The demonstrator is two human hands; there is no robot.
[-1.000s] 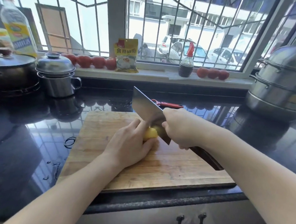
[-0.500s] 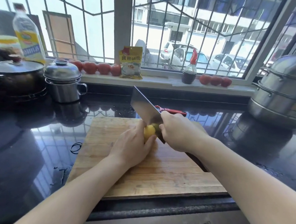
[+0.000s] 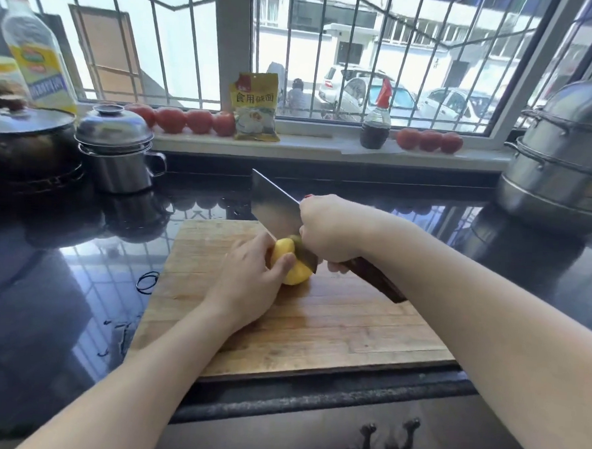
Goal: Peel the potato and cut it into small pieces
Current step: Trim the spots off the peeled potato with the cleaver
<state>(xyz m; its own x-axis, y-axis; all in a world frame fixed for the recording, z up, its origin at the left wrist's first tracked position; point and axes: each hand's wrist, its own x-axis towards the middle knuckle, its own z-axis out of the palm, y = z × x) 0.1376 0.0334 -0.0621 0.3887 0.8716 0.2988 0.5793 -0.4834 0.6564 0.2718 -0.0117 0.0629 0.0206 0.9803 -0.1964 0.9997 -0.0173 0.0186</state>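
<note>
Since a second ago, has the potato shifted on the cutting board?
Cannot tell: the camera moved. The potato sits mid-board on the cutting board, under the left hand, as before.

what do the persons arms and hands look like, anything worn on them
Both forearms are bare, with no sleeves in view. The left hand and right hand show no gloves, rings, watch or bracelets on the parts visible.

Peeled yellow potato (image 3: 294, 263) on cutting board (image 3: 333, 329)

Seven tomatoes (image 3: 428, 140), two bottles (image 3: 375, 127), one potato (image 3: 291, 263).
</note>
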